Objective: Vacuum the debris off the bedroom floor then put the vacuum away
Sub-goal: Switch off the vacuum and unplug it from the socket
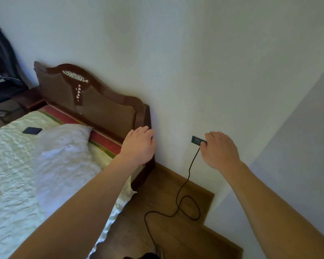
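Note:
A dark wall socket sits low on the white wall, right of the bed. My right hand is at the socket's right end, fingers pinched where a black power cord comes out; the plug itself is hidden under my fingers. From there the cord drops to the wooden floor, loops once and runs toward the bottom edge. My left hand rests on the end corner of the brown headboard, fingers curled over it against the wall. The vacuum is not in view.
The bed, with a pale quilt, a white pillow and a small dark flat object, fills the left side. A white wall corner juts out at right, narrowing the floor strip. A chair draped with dark clothes stands far left.

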{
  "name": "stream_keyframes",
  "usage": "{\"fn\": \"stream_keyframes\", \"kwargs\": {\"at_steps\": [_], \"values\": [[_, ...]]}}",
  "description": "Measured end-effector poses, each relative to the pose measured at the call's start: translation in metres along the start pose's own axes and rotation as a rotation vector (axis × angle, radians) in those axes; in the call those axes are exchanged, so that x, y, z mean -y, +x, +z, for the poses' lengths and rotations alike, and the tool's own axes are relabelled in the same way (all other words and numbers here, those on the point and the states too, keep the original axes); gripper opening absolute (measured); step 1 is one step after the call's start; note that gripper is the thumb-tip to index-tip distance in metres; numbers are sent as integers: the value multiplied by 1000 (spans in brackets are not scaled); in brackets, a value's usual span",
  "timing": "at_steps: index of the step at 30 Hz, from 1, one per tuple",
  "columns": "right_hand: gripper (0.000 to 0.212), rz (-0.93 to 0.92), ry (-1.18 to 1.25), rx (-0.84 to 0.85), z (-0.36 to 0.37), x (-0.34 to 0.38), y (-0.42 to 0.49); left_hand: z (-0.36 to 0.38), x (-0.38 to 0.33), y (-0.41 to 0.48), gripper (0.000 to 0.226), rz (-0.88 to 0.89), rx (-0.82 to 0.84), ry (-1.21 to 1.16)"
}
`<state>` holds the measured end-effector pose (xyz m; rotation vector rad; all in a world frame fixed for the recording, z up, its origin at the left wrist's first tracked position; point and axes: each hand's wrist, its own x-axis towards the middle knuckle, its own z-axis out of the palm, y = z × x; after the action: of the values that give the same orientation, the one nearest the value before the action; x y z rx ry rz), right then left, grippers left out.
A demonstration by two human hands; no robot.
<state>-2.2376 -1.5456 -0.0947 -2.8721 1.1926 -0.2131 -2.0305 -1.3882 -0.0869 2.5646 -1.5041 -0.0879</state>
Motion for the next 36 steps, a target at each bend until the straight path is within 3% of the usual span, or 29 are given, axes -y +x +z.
{"fn": "stream_keyframes", "kwargs": {"at_steps": [16,28,36], "values": [[38,304,53,86,63,-34,86,73,14,161,51,246,182,3],[45,472,260,260,153,-73,125,177,-10,213,55,222,382,-22],[50,635,489,379,241,-83,150,270,-19,227,63,159,533,-164]]}}
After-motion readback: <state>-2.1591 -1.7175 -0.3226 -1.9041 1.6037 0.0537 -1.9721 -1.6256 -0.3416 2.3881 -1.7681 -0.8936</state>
